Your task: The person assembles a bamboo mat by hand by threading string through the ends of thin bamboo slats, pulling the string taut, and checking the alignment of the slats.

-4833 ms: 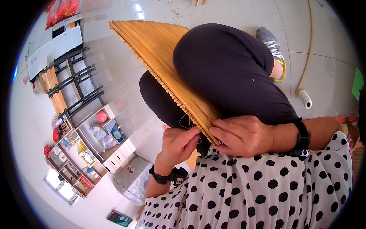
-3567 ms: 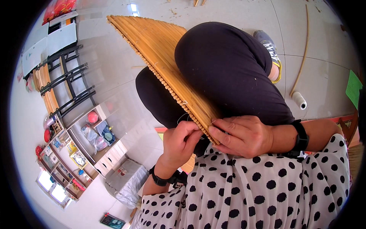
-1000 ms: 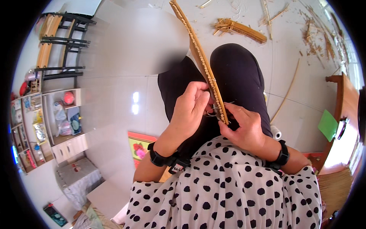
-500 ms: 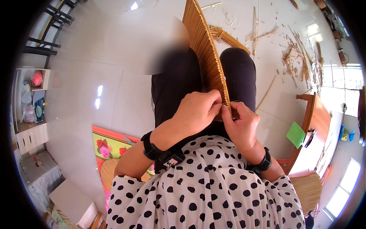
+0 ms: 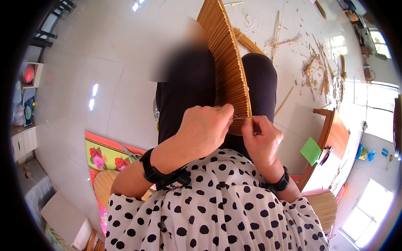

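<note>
A stiff brown panel of many thin stalks laid side by side [image 5: 229,67] stands on edge between my knees, its pale cut ends forming a row along the right rim. My left hand [image 5: 205,129] is closed in a pinch just left of the panel's near end. A thin pale thread [image 5: 238,118] runs from its fingers to the panel's edge. On the right side, my right hand [image 5: 263,136] pinches the panel's near corner between thumb and curled fingers. Whether it also holds a needle is hidden.
Stalk scraps [image 5: 320,71] and a stalk bundle [image 5: 249,42] lie on the tiled floor ahead. A wooden stool [image 5: 328,146] with a green card [image 5: 310,151] stands right. A floral mat [image 5: 94,144] and scissors [image 5: 127,150] are at left; another stalk bundle [image 5: 322,209] is lower right.
My left hand has drawn away from the panel's edge to the left, and the thread now shows stretched between. My right hand stays at the near corner. The whole view has shifted slightly.
</note>
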